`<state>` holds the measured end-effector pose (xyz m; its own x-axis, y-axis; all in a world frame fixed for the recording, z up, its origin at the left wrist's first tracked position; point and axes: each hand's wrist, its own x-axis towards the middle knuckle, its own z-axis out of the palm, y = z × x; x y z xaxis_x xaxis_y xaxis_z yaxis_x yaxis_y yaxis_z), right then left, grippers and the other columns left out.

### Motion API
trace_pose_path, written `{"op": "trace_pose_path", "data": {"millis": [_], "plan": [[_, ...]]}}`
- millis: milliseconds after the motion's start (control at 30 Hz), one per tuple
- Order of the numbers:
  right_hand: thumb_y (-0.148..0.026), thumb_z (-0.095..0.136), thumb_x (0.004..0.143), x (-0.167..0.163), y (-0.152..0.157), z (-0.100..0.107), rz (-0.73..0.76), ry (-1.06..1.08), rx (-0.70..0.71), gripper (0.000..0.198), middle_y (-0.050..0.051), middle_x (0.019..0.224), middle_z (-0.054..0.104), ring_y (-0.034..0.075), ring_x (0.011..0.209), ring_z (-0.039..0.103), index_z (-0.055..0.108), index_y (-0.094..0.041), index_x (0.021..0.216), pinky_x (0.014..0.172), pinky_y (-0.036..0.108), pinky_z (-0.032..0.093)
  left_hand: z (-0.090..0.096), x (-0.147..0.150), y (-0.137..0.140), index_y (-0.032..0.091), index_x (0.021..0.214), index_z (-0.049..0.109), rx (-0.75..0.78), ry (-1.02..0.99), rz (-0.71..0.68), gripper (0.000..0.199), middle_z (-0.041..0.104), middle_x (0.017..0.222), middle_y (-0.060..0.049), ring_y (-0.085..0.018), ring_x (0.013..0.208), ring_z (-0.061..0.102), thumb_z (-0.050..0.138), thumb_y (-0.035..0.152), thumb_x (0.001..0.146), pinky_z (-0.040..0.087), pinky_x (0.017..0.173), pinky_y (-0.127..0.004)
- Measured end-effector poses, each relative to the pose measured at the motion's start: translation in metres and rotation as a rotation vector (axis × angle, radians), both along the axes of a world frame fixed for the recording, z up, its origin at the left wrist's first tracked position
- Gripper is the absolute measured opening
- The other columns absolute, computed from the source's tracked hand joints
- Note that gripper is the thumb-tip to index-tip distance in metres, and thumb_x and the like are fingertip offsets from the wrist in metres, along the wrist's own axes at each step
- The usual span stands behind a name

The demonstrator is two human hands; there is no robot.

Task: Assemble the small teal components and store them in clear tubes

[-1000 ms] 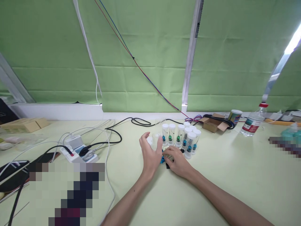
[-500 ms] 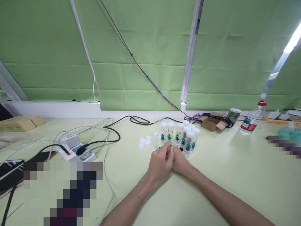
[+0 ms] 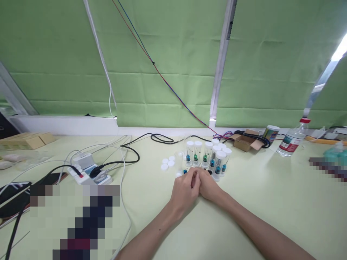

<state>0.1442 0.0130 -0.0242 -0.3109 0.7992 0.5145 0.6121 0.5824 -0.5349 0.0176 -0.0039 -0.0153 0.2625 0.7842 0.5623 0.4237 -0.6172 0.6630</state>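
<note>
**Desk (image 3: 257, 202): left hand (image 3: 185, 187) against right hand (image 3: 208, 185), vials (image 3: 208, 152) just beyond**

Smooth, pale green top. Fingers curled in; impossible to tell how far closed, or around what, if anything. Ahead, slightly right: upright vials, long axes vertical, nearer the right hand; clear cylinders, white-lidded. Round, flat white caps (image 3: 171, 164) ahead and left. Just past the left hand, a blue piece (image 3: 184, 171), partly hidden.

White tube caps (image 3: 221, 154), blue and seemingly green contents (image 3: 217, 170), yellowish-green tabletop (image 3: 260, 195)
</note>
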Motion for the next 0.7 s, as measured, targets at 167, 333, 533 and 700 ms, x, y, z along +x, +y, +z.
{"op": "trace_pose_path", "data": {"millis": [167,333,533,700], "plan": [[0.000,0.043,0.071,0.000,0.000,-0.001,0.043,0.019,0.006,0.020,0.000,0.070,0.058,0.016,0.064,0.051,0.046,-0.020,0.066,0.061,0.027,0.039,0.002,-0.001,-0.001,0.026,0.099,0.060,-0.016,0.072,0.022,0.019,0.063,0.068,0.000,-0.017,0.056,0.054,0.043,0.028,0.092,0.037,0.055,-0.027],[0.000,0.043,0.073,0.003,0.002,-0.006,0.039,0.006,-0.017,0.021,0.001,0.075,0.059,0.017,0.069,0.053,0.051,-0.020,0.073,0.063,0.027,0.039,0.000,-0.004,-0.003,0.026,0.104,0.058,-0.068,0.073,0.016,0.020,0.063,0.068,0.000,-0.017,0.055,0.054,0.043,0.024,0.091,0.034,0.054,-0.026],[-0.001,0.044,0.079,0.003,0.003,-0.005,0.021,-0.006,-0.074,0.022,0.002,0.075,0.059,0.018,0.073,0.053,0.055,-0.020,0.074,0.066,0.028,0.039,0.001,-0.010,0.005,0.025,0.098,0.059,-0.070,0.102,0.099,0.019,0.058,0.061,0.001,-0.017,0.051,0.050,0.046,0.018,0.085,0.030,0.052,-0.026],[-0.005,0.047,0.083,0.004,0.005,-0.008,-0.001,-0.005,-0.110,0.018,0.002,0.080,0.061,0.018,0.076,0.054,0.056,-0.020,0.076,0.069,0.030,0.040,0.006,-0.015,0.009,0.023,0.087,0.058,-0.096,0.329,0.191,0.019,0.059,0.063,0.000,-0.018,0.055,0.053,0.044,0.011,0.080,0.025,0.052,-0.027]]}}
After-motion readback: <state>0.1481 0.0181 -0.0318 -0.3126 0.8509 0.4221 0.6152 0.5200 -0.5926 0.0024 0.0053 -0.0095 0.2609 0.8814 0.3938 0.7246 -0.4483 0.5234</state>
